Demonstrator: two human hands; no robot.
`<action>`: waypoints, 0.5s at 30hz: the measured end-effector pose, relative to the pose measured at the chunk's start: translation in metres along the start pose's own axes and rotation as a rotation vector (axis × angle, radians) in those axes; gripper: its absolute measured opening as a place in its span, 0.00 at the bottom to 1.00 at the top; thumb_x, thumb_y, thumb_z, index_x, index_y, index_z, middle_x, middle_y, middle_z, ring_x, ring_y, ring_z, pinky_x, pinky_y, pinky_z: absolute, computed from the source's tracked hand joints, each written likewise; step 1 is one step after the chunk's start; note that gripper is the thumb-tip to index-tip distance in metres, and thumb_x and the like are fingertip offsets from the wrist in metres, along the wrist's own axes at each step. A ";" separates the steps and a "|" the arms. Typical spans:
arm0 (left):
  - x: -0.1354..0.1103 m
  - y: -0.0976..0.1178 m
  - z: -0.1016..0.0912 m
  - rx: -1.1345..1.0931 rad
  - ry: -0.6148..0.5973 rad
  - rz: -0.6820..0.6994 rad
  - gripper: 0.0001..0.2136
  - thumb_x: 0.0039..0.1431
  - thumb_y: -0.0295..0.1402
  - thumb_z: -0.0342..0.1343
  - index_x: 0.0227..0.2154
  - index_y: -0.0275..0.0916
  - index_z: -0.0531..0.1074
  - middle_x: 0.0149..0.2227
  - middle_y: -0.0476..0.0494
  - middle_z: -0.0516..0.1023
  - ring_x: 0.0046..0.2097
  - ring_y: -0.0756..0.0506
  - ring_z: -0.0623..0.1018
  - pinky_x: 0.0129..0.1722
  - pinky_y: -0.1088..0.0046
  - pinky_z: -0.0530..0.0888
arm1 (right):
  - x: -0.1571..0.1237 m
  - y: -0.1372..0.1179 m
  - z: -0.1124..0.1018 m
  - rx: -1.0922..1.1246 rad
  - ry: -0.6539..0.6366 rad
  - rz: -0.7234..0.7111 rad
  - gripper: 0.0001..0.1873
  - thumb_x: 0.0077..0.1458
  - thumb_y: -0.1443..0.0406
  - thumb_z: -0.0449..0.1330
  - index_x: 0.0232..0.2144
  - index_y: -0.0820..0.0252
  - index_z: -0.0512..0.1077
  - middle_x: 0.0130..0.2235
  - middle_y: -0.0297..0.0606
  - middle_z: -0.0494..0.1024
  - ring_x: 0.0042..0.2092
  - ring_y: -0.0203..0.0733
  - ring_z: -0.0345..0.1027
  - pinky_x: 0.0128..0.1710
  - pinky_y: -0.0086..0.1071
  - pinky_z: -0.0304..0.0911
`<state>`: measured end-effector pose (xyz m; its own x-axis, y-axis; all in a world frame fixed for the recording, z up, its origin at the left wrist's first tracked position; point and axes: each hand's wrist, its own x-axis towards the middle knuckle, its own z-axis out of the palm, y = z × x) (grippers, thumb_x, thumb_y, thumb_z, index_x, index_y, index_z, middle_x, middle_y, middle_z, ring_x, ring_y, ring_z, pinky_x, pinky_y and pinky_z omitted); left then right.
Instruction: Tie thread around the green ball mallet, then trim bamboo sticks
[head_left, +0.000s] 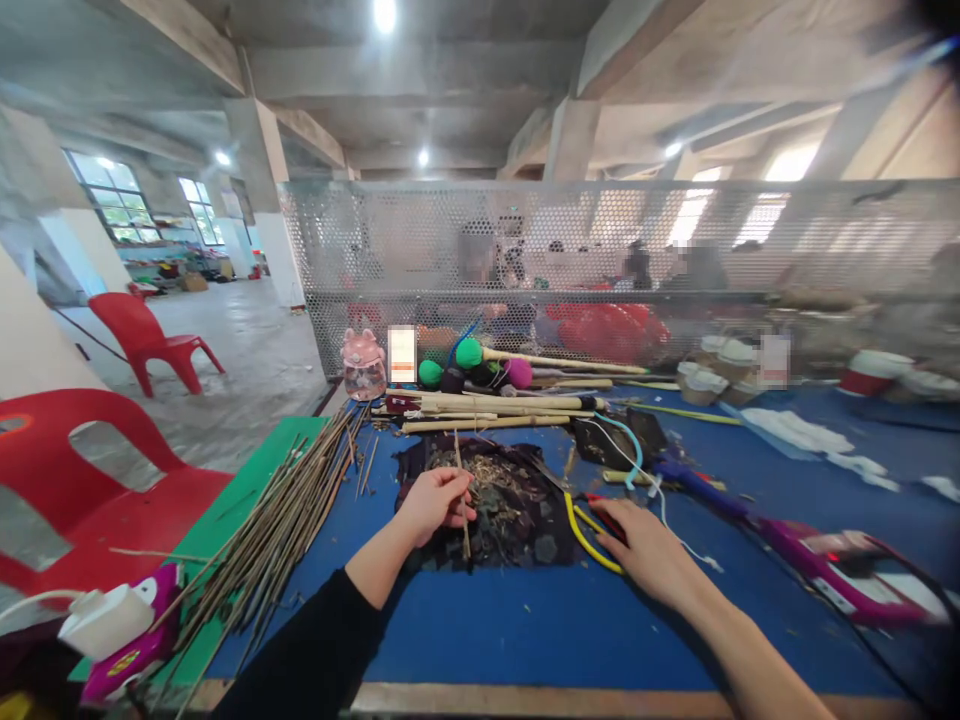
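My left hand (439,503) is closed around a thin bamboo stick (462,490) that stands nearly upright over a dark cloth (491,505) strewn with chips and shavings. My right hand (646,547) lies on the blue table (525,620) to the right of the cloth, its fingers over the red and yellow handles of a cutting tool (589,530). Whether the fingers grip the handles is hidden by the back of the hand.
A heap of thin sticks (277,530) lies at the left on a green mat (255,480). Thicker sticks with coloured balls (487,385) lie at the back before a perforated metal screen (600,250). A purple tool (817,555) rests at the right. Red chairs (97,500) stand left.
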<state>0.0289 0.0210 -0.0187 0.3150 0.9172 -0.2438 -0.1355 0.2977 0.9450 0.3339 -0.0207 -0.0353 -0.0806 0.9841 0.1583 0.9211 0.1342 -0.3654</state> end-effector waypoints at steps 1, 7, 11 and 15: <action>-0.001 0.000 0.000 0.010 -0.016 0.002 0.17 0.46 0.43 0.59 0.34 0.35 0.68 0.24 0.51 0.68 0.22 0.52 0.75 0.19 0.81 0.66 | 0.000 -0.001 0.000 0.010 -0.010 -0.016 0.18 0.45 0.63 0.55 0.41 0.60 0.70 0.44 0.45 0.73 0.44 0.47 0.67 0.46 0.37 0.59; -0.008 0.001 0.005 0.071 -0.049 0.032 0.17 0.46 0.39 0.60 0.37 0.36 0.68 0.24 0.50 0.70 0.23 0.52 0.75 0.20 0.81 0.66 | 0.004 -0.019 -0.015 0.059 -0.022 0.129 0.25 0.37 0.70 0.55 0.44 0.60 0.67 0.33 0.37 0.74 0.33 0.40 0.68 0.36 0.32 0.60; -0.018 0.006 0.009 0.053 -0.011 0.077 0.15 0.47 0.39 0.59 0.35 0.36 0.68 0.23 0.49 0.71 0.24 0.52 0.75 0.21 0.81 0.67 | -0.005 -0.033 -0.027 0.570 0.018 0.241 0.26 0.37 0.67 0.59 0.43 0.60 0.65 0.27 0.31 0.69 0.24 0.33 0.61 0.25 0.28 0.59; -0.023 0.009 0.009 0.059 0.039 0.110 0.13 0.44 0.39 0.61 0.26 0.35 0.67 0.21 0.50 0.69 0.23 0.52 0.73 0.20 0.82 0.65 | -0.017 -0.052 -0.027 1.286 -0.234 0.324 0.25 0.39 0.58 0.64 0.42 0.56 0.65 0.28 0.34 0.68 0.22 0.30 0.58 0.14 0.21 0.50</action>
<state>0.0294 -0.0001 -0.0029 0.2645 0.9535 -0.1448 -0.1112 0.1793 0.9775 0.2975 -0.0476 0.0063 -0.1103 0.9715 -0.2100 -0.0870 -0.2199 -0.9716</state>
